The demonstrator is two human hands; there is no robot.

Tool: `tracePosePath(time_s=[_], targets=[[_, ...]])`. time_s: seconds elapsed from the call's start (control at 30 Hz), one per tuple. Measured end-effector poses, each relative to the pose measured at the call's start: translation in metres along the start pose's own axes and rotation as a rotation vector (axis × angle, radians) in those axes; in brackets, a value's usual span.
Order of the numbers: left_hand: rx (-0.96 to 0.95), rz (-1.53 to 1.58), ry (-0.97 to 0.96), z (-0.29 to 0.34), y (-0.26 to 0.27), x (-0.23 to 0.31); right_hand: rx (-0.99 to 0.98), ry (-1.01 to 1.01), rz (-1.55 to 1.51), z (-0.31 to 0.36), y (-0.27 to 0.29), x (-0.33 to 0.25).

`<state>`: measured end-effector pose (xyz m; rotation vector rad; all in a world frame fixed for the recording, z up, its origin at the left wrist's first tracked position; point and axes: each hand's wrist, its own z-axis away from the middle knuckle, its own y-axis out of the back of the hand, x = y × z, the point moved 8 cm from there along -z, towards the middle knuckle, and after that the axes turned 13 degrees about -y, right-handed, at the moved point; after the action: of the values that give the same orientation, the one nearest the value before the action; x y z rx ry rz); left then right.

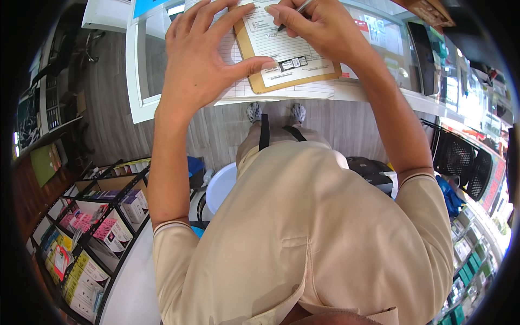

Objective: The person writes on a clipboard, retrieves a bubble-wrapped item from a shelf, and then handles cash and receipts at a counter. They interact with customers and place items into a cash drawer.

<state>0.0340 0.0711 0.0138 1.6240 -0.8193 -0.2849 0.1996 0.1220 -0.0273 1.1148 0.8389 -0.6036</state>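
A printed form (265,46) lies on a brown backing (246,57), which could be an envelope or a board. My left hand (200,57) rests on its left side with fingers spread, the thumb across the lower part of the form and the fingertips near the top. My right hand (327,30) is closed around a pen (304,6). The pen's dark tip meets the form's lined area, beside some handwriting. Beneath the backing is a ruled white sheet (230,92), on a glass-topped counter with a white frame (142,105).
A dark flat slab (422,57) lies at the counter's right, near a cardboard box (430,12). Behind me stand a pale round stool (221,187) and a black bag (368,172). Shelves of small boxes (116,208) fill the lower left; black mesh chair parts (460,160) are at right.
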Motion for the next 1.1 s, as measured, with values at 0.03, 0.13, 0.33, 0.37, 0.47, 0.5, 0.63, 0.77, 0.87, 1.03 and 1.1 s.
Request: tracePosePath(time_s=[0.03, 0.13, 0.33, 0.37, 0.47, 0.5, 0.63, 0.77, 0.87, 1.03, 1.1], targets=[[0.001, 0.009, 0.001, 0.000, -0.002, 0.000, 0.005, -0.037, -0.084, 0.000, 0.001, 0.006], [0.068, -0.091, -0.056, 0.006, -0.006, -0.009, 0.026, -0.069, -0.123, 0.002, 0.008, -0.002], [0.110, -0.112, -0.081, 0.009, -0.012, -0.007, 0.022, -0.068, -0.087, 0.008, 0.002, 0.004], [0.111, -0.118, -0.084, 0.009, -0.012, -0.007, 0.032, -0.077, -0.055, 0.008, 0.003, 0.002], [0.049, 0.000, -0.010, 0.000, 0.003, 0.003, 0.023, -0.086, -0.012, 0.009, 0.003, 0.006], [0.047, 0.001, -0.011, 0.000, 0.004, 0.003, 0.016, -0.076, -0.021, 0.008, 0.003, 0.004], [0.036, -0.008, -0.012, 0.000, 0.004, 0.002, 0.006, -0.066, -0.098, 0.005, 0.002, 0.005], [0.035, -0.027, -0.014, 0.000, 0.004, 0.004, 0.013, -0.028, -0.059, 0.006, 0.004, 0.004], [0.023, -0.032, 0.000, 0.000, 0.002, 0.002, -0.032, -0.043, -0.029, 0.004, 0.004, 0.002], [0.017, -0.027, 0.009, 0.000, 0.001, 0.003, 0.002, 0.001, -0.042, 0.004, 0.006, 0.001], [0.002, -0.026, 0.023, 0.000, 0.000, 0.002, -0.001, -0.003, -0.044, 0.003, 0.007, 0.002]])
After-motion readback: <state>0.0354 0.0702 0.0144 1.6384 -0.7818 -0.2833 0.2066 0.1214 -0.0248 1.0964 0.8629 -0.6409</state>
